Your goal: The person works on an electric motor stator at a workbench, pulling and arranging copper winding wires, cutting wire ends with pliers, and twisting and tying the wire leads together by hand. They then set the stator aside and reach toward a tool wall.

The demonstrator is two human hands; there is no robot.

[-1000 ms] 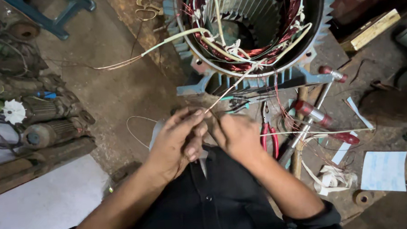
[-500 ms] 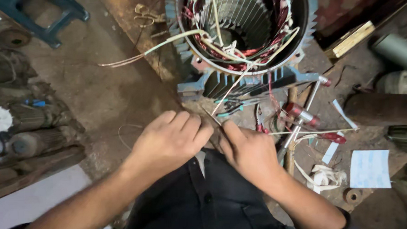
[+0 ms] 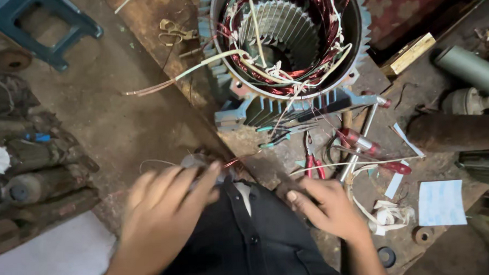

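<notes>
A blue finned motor stator (image 3: 287,47) with copper windings and white sleeved leads lies open on the workbench ahead of me. My left hand (image 3: 165,209) is blurred; its fingers stretch toward a few bare copper wire ends (image 3: 232,163) at the bench edge, and whether they grip them is unclear. My right hand (image 3: 327,205) rests on the bench beside my dark shirt, with thumb and curled forefinger pressed together and nothing visible between them. Red-handled pliers (image 3: 312,165) lie just beyond its fingers.
Two red-handled screwdrivers (image 3: 359,140), teal-handled cutters (image 3: 277,137), a white tape bundle (image 3: 389,214) and a white paper sheet (image 3: 441,202) litter the bench. A grey pipe (image 3: 468,72) and a rusty cylinder (image 3: 456,131) lie at right. A blue stool (image 3: 50,25) and old motor parts (image 3: 34,168) sit at left.
My hands were pinched together on a thin wire in front of my chest; now they have drawn apart, left hand to the left, right hand to the right onto the bench.
</notes>
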